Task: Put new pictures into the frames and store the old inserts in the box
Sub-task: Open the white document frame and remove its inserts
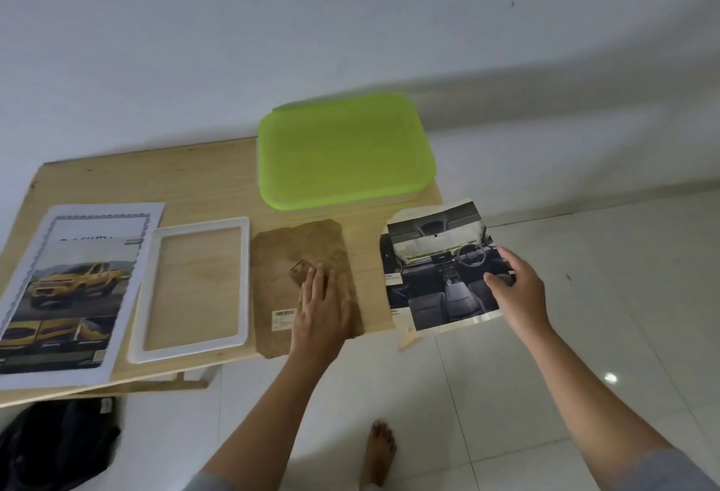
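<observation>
Right, here we are at the low wooden table [156, 178], and the job looks to be somewhere in the middle. The white frame [200, 224] lies flat and stripped, bare wood showing through its opening, so the taking-apart is done on this one. Just beside it sits the brown backing board [311, 241], and the left hand [321, 307] rests on it, palm down, fingers stretched flat, gripping nothing. Over at the table's right edge the right hand [514, 288] pinches the car-interior print [432, 268], thumb on top, the sheet half over the edge. Is that the old insert on its way out or the new picture going in? I can't tell from here. On the far left a yellow-truck print [78, 288] lies on top of a bordered certificate sheet [97, 217], both untouched. And the green box [343, 151] at the back has its lid on, with no sheet showing through that I can make out. So I'd say what's left is plenty: a picture into the frame, backing on, box opened, old insert inside. Only this one frame is in sight.
</observation>
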